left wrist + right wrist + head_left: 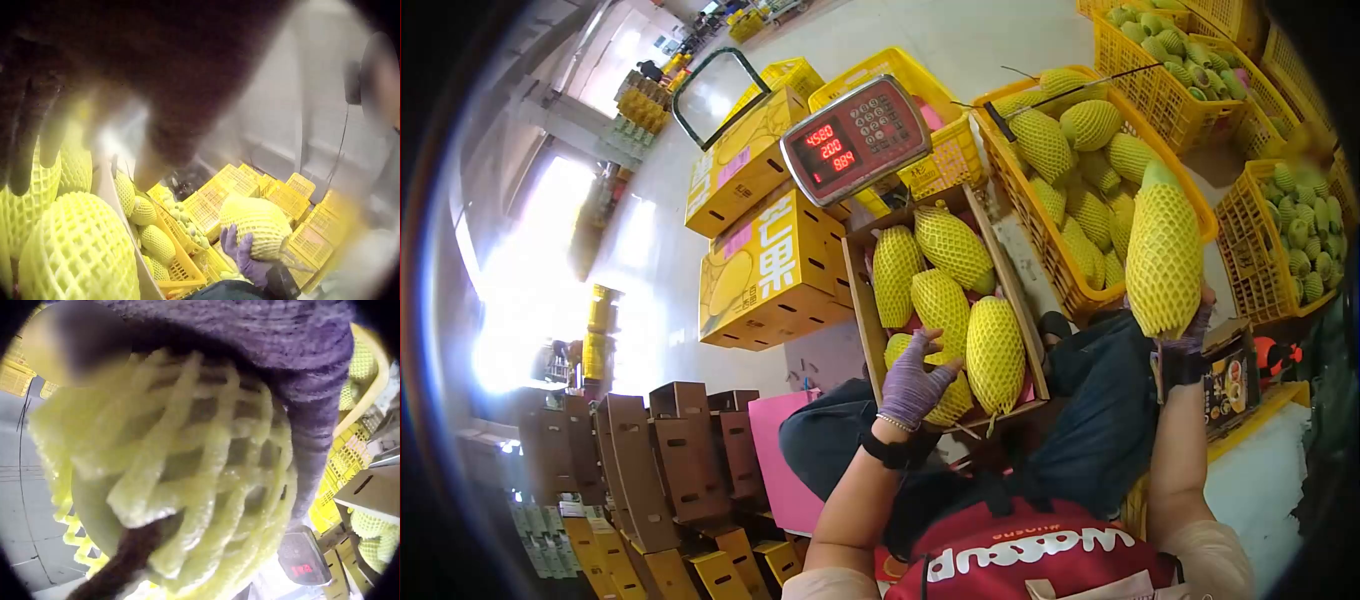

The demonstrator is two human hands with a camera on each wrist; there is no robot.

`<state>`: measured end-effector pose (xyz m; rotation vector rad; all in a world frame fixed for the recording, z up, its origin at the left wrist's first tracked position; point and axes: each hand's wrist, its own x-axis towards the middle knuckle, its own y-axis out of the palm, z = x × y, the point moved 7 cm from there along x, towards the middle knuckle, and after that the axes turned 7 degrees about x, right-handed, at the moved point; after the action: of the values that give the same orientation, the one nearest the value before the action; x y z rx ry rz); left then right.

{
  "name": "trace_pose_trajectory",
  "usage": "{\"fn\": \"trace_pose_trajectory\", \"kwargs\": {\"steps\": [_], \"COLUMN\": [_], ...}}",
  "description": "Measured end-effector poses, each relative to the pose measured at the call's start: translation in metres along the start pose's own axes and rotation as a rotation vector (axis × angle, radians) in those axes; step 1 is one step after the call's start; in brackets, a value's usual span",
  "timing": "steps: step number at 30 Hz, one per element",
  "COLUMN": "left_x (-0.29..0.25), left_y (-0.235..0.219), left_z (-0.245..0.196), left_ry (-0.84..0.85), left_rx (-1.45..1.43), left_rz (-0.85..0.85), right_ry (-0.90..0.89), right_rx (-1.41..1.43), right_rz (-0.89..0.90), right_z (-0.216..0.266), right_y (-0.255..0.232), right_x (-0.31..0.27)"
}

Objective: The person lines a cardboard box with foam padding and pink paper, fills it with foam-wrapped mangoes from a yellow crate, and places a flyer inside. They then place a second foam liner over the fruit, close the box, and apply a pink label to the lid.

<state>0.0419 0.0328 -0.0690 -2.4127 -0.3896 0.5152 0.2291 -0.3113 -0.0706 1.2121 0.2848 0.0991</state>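
A large mango [1165,255] in a yellow foam net, its green end bare at the top, is held upright in my right hand [1195,332], which wears a purple glove. In the right wrist view the netted mango [206,469] fills the middle, its brown stem poking out and the gloved fingers [312,394] wrapped round its side. My left hand [912,385], also in a purple glove, is over the near left part of an open cardboard box [1013,300], fingers spread. Several netted mangoes [997,350] lie in that box.
A scale display [855,140] with red digits stands behind the box. To its right is a yellow crate [1200,215] of netted mangoes, with more crates [1240,215] beyond. Closed mango cartons [775,265] are stacked to the left, and brown cartons [685,460] stand at the lower left.
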Motion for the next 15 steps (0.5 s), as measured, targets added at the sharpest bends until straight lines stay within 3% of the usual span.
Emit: {"fn": "trace_pose_trajectory", "kwargs": {"steps": [2,5,6,9,12,15], "left_x": [-0.007,-0.013,-0.014,-0.015,-0.018,-0.014], "left_y": [-0.008,-0.014,-0.013,-0.010,-0.010,-0.006], "left_z": [-0.003,-0.009,-0.009,-0.007,-0.010,0.002], "left_ry": [-0.007,-0.002,0.029,0.074,0.057,0.066], "left_rx": [-0.080,-0.203,-0.218,-0.236,-0.270,-0.311], "left_rz": [-0.009,-0.029,-0.040,-0.049,-0.031,-0.017], "right_ry": [-0.095,-0.128,-0.052,-0.071,-0.099,-0.147], "right_rx": [-0.052,-0.062,0.008,-0.014,-0.036,-0.046], "right_rz": [-0.103,-0.152,-0.015,0.018,-0.102,-0.050], "right_z": [0.009,0.005,0.009,0.011,0.008,0.009], "right_y": [-0.025,-0.011,-0.040,-0.041,-0.032,-0.025], "right_x": [0.009,0.006,0.022,0.023,0.017,0.015]}}
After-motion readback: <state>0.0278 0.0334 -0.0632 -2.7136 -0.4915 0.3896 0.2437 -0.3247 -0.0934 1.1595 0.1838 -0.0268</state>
